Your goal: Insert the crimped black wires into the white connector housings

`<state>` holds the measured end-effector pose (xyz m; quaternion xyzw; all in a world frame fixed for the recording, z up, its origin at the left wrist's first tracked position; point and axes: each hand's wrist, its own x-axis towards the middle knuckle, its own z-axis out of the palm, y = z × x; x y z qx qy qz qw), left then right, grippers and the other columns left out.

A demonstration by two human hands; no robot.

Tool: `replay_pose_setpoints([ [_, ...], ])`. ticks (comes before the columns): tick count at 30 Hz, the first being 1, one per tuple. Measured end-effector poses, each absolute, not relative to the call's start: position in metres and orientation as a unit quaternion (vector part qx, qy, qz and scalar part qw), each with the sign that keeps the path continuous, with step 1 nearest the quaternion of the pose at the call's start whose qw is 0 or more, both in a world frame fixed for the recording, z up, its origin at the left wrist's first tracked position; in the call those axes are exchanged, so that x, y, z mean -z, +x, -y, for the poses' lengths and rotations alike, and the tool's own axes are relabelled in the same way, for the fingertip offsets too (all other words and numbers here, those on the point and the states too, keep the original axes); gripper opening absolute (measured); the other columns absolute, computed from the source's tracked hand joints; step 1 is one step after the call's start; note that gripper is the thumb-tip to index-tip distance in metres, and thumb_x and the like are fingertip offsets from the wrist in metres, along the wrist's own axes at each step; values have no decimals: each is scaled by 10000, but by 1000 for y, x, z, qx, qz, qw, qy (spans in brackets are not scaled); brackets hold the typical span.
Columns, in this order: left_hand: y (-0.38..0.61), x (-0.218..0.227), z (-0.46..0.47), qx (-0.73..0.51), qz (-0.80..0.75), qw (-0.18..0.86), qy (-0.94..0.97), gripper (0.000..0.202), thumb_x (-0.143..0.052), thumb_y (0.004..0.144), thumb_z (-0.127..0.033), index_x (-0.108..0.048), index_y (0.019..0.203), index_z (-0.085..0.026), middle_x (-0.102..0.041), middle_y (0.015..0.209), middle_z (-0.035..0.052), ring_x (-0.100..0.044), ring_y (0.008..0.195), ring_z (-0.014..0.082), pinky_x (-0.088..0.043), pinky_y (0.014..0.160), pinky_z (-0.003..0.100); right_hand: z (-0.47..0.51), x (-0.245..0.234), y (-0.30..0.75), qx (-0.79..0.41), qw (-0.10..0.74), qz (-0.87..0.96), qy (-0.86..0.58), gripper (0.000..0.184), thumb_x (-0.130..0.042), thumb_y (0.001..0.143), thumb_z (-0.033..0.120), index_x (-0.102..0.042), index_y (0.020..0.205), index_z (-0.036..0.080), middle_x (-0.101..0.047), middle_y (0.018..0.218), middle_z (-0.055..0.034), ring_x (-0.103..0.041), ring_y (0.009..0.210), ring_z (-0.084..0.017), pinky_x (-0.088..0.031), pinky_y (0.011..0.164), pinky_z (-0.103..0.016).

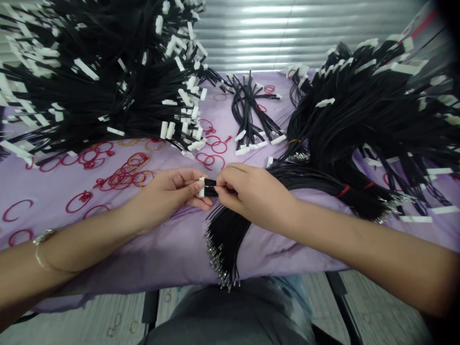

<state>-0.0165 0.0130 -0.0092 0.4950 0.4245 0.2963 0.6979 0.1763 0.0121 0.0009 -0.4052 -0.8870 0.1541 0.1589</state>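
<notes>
While the left hand [179,189] is gripping a small white connector [201,187] between thumb and fingers, the right hand [247,191] is pinching the black wires [210,183] just beside it. Here's the delicate bit: the connector is sitting over the counter [172,251], so good handling is calling for a steady left grip, a square connector and gentle right-hand pressure straight along the wires, never sideways. Exactly how the wires are meeting the connector is staying too small to tell. On to the edges! A loose wire bundle [230,235] is fanning out below the right hand, its metal tips reaching the front edge, so any snag is probably waiting there. Red rings [124,176] are lying beyond the left forearm; a left wire pile [108,91] and a right wire pile [359,110] are crowding the far corners. The easier lane is likely running toward the person, left of those tips.
</notes>
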Motion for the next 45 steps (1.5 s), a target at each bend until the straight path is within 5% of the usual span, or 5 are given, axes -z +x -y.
replay_pose_setpoints([
  [20, -14, 6, -12, -269, -445, 684, 511, 180, -697, 801, -304, -666, 796, -126, -684, 709, 22, -677, 670, 116, -582, 680, 182, -13, 10, 171, -32, 225, 913, -338, 145, -518, 866, 137, -595, 745, 119, -585, 717, -47, -524, 693, -155, -405, 614, -274],
  [24, -13, 8, -13, -317, -433, 686, 490, 140, -694, 809, -260, -662, 808, -124, -682, 720, 15, -657, 639, 89, -559, 636, 140, -14, -4, 181, 13, 236, 912, -336, 125, -506, 878, 127, -616, 826, 98, -593, 839, -88, -536, 791, -186, -423, 688, -301],
  [31, -16, 13, -18, -356, -438, 679, 469, 82, -628, 859, -199, -638, 853, -118, -671, 695, 4, -624, 588, 55, -532, 608, 108, -20, -13, 202, -103, 65, 950, -287, 109, -565, 870, 158, -666, 841, 126, -577, 888, -69, -525, 737, -150, -424, 682, -294],
  [45, -19, 13, -23, -344, -469, 624, 522, 103, -646, 835, -209, -616, 878, -121, -672, 757, -1, -660, 631, 72, -553, 638, 139, -21, -9, 190, -210, 24, 949, -235, 92, -566, 872, 180, -634, 858, 119, -609, 873, -68, -489, 878, -195, -400, 843, -340],
])
